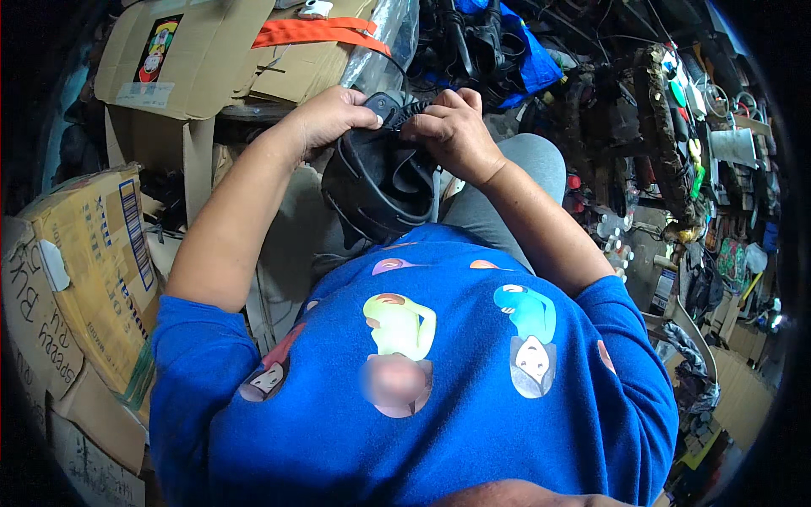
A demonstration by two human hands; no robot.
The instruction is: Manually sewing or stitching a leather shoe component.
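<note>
Black coiled cable sits bundled in a person's lap, its plug end pinched by the left hand while the right hand grips the ribbed cord just beside it; cardboard boxes stack at left, an orange strap lies above.

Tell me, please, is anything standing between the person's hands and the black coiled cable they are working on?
Nothing visible does. The left hand and the right hand both already rest directly on the black coiled cable, pinching its top edge over the lap. The cardboard boxes lie behind it, apart.
</note>
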